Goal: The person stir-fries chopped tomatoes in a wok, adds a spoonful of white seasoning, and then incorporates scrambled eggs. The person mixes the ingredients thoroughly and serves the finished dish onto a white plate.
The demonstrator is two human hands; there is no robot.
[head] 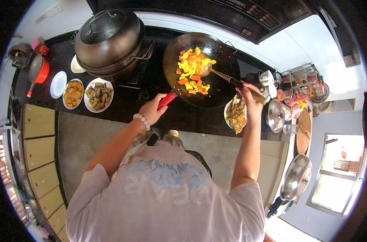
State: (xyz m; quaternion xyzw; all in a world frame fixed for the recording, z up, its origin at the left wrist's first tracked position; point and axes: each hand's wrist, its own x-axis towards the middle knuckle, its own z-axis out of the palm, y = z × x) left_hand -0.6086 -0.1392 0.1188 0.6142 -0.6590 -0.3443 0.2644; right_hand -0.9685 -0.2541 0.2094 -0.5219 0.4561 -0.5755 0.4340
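Observation:
My left hand [153, 109], with a beaded bracelet at the wrist, grips the red handle [166, 100] of a large dark wok [222, 87]. Orange pieces and yellow scrambled egg [192, 62] lie together in the wok, on its left half. In my right hand [250, 98] is the wooden handle of a cooking spatula [221, 75]. Its head is in the egg mixture and looks blurred. Just below my right hand, a plate of browned fried food [236, 116] stands by the counter's front edge.
A big lidded pot [111, 42] stands left of the wok. Plates of cooked eggplant [98, 96] and yellow-brown chunks [72, 94] sit near the front edge, by a white plate [58, 85] and a red pan [43, 71]. Rightward are a steel lid [276, 116], a glass [290, 130] and a condiment rack [298, 77].

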